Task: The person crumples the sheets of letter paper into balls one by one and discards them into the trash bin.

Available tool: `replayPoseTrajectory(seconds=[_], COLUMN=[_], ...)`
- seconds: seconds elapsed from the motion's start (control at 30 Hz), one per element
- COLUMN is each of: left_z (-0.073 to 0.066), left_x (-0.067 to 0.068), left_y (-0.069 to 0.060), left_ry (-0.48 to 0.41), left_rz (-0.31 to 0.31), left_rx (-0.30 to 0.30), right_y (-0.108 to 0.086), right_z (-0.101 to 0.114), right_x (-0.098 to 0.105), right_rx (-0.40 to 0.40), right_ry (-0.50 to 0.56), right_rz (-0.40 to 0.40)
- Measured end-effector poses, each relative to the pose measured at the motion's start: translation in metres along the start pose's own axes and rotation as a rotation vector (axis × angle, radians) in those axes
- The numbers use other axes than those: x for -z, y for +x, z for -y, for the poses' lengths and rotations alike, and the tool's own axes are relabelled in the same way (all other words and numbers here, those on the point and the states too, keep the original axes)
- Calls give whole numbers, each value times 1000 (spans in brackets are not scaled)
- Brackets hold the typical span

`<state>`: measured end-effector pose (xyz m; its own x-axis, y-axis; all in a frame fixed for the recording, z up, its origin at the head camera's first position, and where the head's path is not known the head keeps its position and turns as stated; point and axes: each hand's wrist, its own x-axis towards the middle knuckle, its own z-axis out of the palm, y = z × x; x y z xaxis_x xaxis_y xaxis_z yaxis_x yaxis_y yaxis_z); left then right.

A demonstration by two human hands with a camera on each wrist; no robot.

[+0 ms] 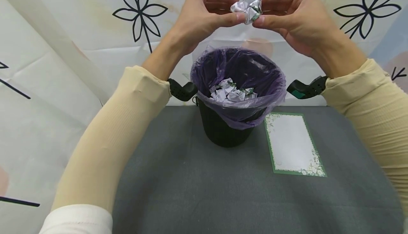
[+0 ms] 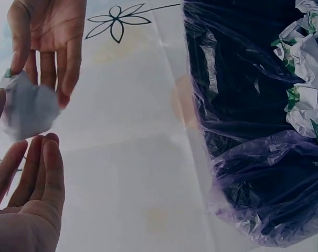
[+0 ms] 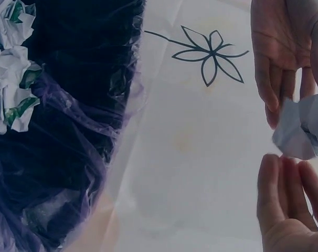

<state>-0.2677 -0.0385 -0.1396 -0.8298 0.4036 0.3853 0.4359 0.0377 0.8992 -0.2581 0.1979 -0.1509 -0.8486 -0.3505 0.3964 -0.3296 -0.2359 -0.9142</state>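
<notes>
Grey bench [image 1: 191, 191] backs onto pale curtain [image 1: 95, 32] printed with black line flowers. Black bin [image 1: 221, 131] stands toward bench's far side. Purple bag [image 1: 275, 85] lines bin, folded over rim; crumpled papers [image 1: 234, 94] lie inside. Flat green-edged sheet [image 1: 291, 142] lies right of bin, far left corner close under bag's overhang. Paper ball [image 1: 247, 9] up off bench, higher than bin, pinched between fingers and thumbs of left hand [image 1: 205, 18] and right hand [image 1: 296, 20].

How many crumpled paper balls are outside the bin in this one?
1: the crumpled ball, pinched between the left hand and the right hand. Any lying behind the bin would be hidden.
</notes>
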Motion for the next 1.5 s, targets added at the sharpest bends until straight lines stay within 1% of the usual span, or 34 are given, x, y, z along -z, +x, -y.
replayPoseTrajectory(seconds=[0.13, 0.2, 0.27, 0.37, 0.5, 0.63, 0.77, 0.83, 0.93, 1.07, 1.13, 1.3, 1.37, 1.4, 1.47, 1.5], left_z=[0, 1, 2, 2, 5, 13, 24, 30, 41, 56, 63, 76, 80, 83, 87, 89], left_x=[6, 8, 10, 12, 15, 19, 23, 25, 27, 27, 27, 25, 23, 22, 19, 17], left_y=[-2, -4, -8, -14, -27, -44, -66, -78, -96, -119, -130, -152, -159, -163, -169, -172], left_ry=[-24, -14, 4, 12, -11, -58, -85, -79, -70, -50, -35, -18, -18, -22, -29, -31], left_rz=[-35, -46, -47, -45, -51, -55, -61, -61, -53, -45, -40, -31, -30, -31, -39, -45], left_rx=[68, 79, 75, 65, 45, 18, 27, 24, 13, -14, -31, -57, -62, -65, -73, -79], right_y=[-1, -2, -4, -9, -22, -40, -61, -72, -87, -106, -114, -137, -147, -151, -161, -165], right_z=[-4, -5, -6, -7, -7, -9, -13, -16, -22, -31, -36, -48, -53, -56, -61, -65], right_x=[1, 1, 2, 5, 8, 14, 18, 19, 19, 19, 21, 24, 26, 27, 29, 31], right_rx=[-27, -46, -58, -49, -26, -3, 22, 31, 59, 88, 88, 71, 64, 66, 40, 38], right_ry=[-33, -40, -34, -43, -69, -64, -53, -50, -62, -54, -29, -57, -85, -81, -104, -96], right_rz=[-22, -31, -34, -22, -1, 35, 83, 99, 104, 108, 121, 82, 50, 45, 11, 8])
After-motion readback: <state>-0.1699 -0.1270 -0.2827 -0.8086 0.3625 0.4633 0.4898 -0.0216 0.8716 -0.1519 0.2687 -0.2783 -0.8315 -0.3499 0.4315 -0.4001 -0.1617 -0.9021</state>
